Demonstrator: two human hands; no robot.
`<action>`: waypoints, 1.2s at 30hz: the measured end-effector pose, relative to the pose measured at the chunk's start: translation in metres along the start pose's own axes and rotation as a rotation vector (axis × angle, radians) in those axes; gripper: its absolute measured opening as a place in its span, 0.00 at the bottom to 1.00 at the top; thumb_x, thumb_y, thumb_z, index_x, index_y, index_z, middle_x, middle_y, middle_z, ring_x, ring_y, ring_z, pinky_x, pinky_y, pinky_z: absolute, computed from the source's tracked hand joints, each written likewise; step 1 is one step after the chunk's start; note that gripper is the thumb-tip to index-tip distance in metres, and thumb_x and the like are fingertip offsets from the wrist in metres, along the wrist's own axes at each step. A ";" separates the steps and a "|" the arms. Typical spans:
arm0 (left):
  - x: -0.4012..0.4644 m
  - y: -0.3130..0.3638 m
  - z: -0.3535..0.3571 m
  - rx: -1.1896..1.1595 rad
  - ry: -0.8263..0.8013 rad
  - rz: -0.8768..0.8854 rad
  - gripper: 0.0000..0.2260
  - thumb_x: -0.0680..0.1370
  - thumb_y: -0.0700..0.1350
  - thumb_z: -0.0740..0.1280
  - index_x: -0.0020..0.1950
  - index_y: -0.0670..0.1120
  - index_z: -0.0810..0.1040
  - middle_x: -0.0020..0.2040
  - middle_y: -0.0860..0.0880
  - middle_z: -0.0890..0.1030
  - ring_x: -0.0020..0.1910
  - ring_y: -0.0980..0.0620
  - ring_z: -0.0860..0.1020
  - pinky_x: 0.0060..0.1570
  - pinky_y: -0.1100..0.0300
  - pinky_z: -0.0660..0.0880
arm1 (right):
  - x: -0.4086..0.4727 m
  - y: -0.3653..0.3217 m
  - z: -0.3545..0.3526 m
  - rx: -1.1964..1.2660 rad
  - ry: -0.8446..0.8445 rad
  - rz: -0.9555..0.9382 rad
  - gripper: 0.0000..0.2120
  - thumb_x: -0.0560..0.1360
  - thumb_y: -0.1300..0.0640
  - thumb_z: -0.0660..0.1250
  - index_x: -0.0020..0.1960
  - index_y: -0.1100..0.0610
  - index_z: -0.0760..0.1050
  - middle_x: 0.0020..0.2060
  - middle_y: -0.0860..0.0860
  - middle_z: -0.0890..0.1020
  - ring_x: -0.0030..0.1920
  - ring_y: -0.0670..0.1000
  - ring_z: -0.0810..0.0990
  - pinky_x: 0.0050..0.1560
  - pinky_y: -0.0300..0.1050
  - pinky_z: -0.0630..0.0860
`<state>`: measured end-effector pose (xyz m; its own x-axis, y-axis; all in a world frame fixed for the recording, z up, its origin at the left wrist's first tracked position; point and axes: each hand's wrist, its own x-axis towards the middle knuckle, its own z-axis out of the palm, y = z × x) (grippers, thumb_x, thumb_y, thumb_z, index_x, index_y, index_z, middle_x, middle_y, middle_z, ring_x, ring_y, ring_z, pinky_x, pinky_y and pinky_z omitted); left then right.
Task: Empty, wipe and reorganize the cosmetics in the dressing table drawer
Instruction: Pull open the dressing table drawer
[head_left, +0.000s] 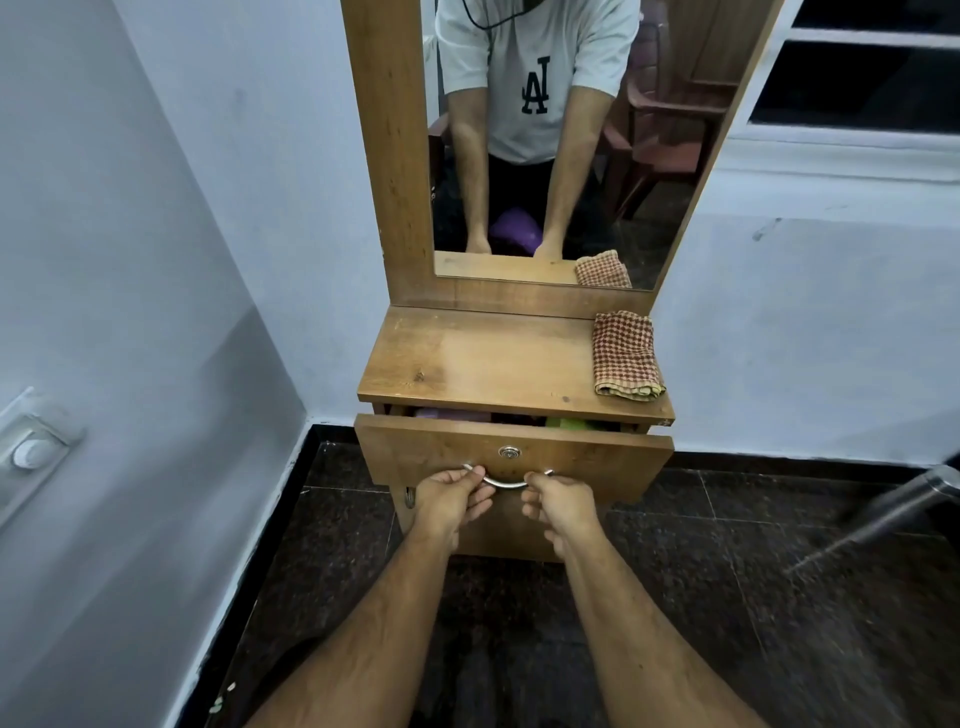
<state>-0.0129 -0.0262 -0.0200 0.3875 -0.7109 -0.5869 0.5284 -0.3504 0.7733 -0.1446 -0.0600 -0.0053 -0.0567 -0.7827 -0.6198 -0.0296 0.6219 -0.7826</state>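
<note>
Both hands are on the drawer handle (506, 482), a single curved bar of polished metal bolted low on the drawer front (587, 457). The left hand (451, 499) has its fingers curled round the left end of the bar, thumb laid over the top; the right hand (560, 503) grips the right end, fingers folded under and knuckles toward the camera. The drawer is a flat slab of wood-grain laminate, warm brown, square-edged, and it stands a little way out from the dressing table (467, 358), leaving a narrow dark slot under the top. In that slot, two patches of colour show: something soft purple (451, 414) at the left, something bright green (570, 424) at the right; what they are cannot be told. One round keyhole lock (509, 452), shiny metal, sits above the handle at the centre. On the smooth tabletop, at the back right corner, lies one folded cloth (625, 355), a woven red-and-cream check with a yellow edge, its fold hanging near the table's right rim. Behind it rises one tall mirror (545, 156) in a matching wood frame, and the cloth's reflection shows at its lower edge. The floor (727, 571) is dark speckled stone tile; the walls (156, 260) are plain pale blue. One white round switch (31, 453) sits on the left wall.
</note>
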 end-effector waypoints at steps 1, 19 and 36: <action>-0.005 -0.002 -0.005 0.045 -0.016 0.018 0.02 0.78 0.37 0.70 0.45 0.41 0.79 0.40 0.43 0.83 0.34 0.54 0.83 0.34 0.62 0.81 | -0.004 0.003 -0.002 -0.007 0.004 -0.007 0.07 0.77 0.59 0.69 0.51 0.64 0.79 0.38 0.55 0.81 0.30 0.48 0.76 0.25 0.36 0.68; -0.086 0.040 -0.052 1.417 0.029 1.203 0.15 0.81 0.48 0.64 0.66 0.48 0.79 0.65 0.50 0.79 0.66 0.51 0.75 0.69 0.57 0.65 | -0.081 -0.014 -0.043 -1.111 0.313 -0.958 0.10 0.78 0.47 0.64 0.53 0.51 0.79 0.48 0.47 0.82 0.54 0.51 0.78 0.58 0.50 0.71; -0.133 0.032 -0.077 1.533 0.058 0.952 0.12 0.81 0.49 0.63 0.62 0.56 0.81 0.60 0.56 0.82 0.60 0.53 0.79 0.59 0.58 0.75 | -0.122 0.021 -0.062 -1.122 0.247 -0.859 0.10 0.81 0.49 0.62 0.57 0.49 0.79 0.51 0.47 0.83 0.54 0.49 0.76 0.64 0.48 0.68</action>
<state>0.0104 0.1037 0.0642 0.1498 -0.9753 0.1621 -0.9474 -0.0947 0.3058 -0.2004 0.0498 0.0572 0.2169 -0.9675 0.1301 -0.8940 -0.2504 -0.3715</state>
